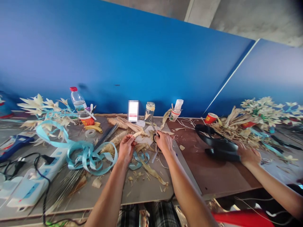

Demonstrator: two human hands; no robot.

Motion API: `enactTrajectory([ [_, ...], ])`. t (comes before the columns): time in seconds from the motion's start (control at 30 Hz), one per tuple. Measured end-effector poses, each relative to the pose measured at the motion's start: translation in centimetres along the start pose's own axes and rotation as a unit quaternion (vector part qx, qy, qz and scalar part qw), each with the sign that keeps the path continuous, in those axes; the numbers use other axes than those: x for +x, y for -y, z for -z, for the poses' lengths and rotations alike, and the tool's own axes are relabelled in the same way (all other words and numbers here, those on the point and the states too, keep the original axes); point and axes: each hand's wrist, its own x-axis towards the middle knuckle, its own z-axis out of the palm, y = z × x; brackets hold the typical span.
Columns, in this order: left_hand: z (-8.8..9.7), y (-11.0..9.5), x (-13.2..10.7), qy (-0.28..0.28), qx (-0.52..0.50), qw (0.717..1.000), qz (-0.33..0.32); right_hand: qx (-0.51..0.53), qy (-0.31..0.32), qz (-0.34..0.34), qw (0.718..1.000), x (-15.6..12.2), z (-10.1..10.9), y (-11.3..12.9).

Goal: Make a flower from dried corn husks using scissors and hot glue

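Note:
My left hand [126, 145] pinches a pale strip of corn husk [137, 134] between thumb and fingers. Just to its right, my right hand [165, 142] is closed round scissors [155, 136] with dark handles, their blades pointing away from me. Around and beneath both hands lie loose husk pieces, and a long curled husk [153, 173] trails toward the table's front. A light blue ribbon [88, 157] is looped in a heap left of my left hand. Corn cobs [117, 123] rest behind that hand, partly covered by dry husks.
A power strip [35, 179] with black cords and thin wires [71, 179] occupy the left. Behind stand a bottle [78, 100], a phone [133, 111], a jar [150, 110] and a paper cup [174, 115]. At right, a co-worker's hand [249, 155] touches a black object [220, 146].

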Motion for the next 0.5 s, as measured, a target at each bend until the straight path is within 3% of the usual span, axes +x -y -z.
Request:
enactTrajectory([
  [0.5,0.09,0.76,-0.07,0.007,0.073,0.997,-0.036,0.009,0.023,0.003,1.0,-0.02,0.03,0.23],
])
